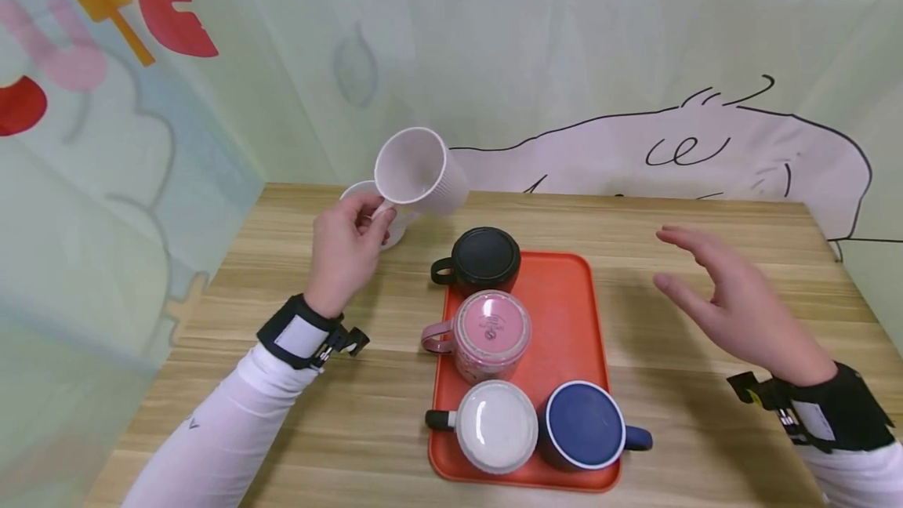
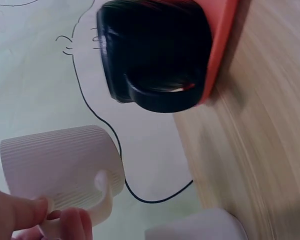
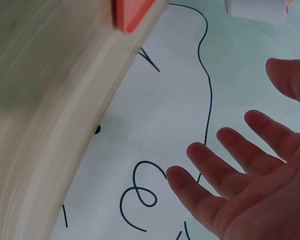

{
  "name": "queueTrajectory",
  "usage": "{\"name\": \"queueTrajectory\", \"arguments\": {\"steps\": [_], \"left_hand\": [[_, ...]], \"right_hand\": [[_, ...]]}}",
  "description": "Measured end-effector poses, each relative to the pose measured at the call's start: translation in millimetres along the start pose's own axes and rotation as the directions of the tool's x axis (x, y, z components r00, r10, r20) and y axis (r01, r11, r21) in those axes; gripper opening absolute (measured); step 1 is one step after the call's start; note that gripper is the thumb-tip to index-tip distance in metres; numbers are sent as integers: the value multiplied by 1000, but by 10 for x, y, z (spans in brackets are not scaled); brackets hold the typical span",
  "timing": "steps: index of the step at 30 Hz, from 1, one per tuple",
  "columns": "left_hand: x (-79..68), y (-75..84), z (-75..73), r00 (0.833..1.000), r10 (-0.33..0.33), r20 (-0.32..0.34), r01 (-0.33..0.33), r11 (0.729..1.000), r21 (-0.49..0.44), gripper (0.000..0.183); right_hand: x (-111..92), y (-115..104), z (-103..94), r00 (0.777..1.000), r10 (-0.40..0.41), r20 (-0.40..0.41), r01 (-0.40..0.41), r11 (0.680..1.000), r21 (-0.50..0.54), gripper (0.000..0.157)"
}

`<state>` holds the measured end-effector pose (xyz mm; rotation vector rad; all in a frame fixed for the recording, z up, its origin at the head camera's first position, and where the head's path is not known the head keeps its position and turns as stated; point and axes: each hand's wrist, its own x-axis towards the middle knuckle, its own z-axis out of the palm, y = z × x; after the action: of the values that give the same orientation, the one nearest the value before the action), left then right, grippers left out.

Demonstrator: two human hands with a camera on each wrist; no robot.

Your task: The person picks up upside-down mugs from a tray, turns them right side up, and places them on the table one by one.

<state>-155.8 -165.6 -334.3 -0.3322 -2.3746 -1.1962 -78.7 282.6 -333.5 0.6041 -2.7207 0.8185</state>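
The left hand (image 1: 350, 245) pinches the white ribbed cup (image 1: 426, 175) by its handle (image 2: 105, 202), above the wood-grain surface (image 1: 600, 226); this one-sided grip could let it swivel and knock the other white cup (image 2: 202, 227) nearby. The right hand (image 1: 751, 312) is wide, empty.

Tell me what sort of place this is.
Likely a staged recording corner rather than a working kitchen: a wood-grain table stands before a cartoon-printed backdrop, and black wrist straps carry small devices.
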Motion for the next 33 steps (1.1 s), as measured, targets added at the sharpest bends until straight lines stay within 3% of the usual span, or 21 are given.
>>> {"name": "queueTrajectory", "arguments": {"steps": [12, 22, 33], "left_hand": [[0, -76, 86, 1000, 5, 2, -5, 995, 104, 14], [-8, -128, 168, 1000, -18, 19, 16, 989, 146, 14], [-20, -182, 249, 997, -54, 50, 43, 980, 196, 15]], "right_hand": [[-165, 106, 32, 993, 83, 80, -77, 994, -80, 61], [-250, 167, 83, 997, 16, 78, -6, 992, -124, 66], [-281, 176, 115, 995, 24, 95, -8, 986, -169, 70]]}}
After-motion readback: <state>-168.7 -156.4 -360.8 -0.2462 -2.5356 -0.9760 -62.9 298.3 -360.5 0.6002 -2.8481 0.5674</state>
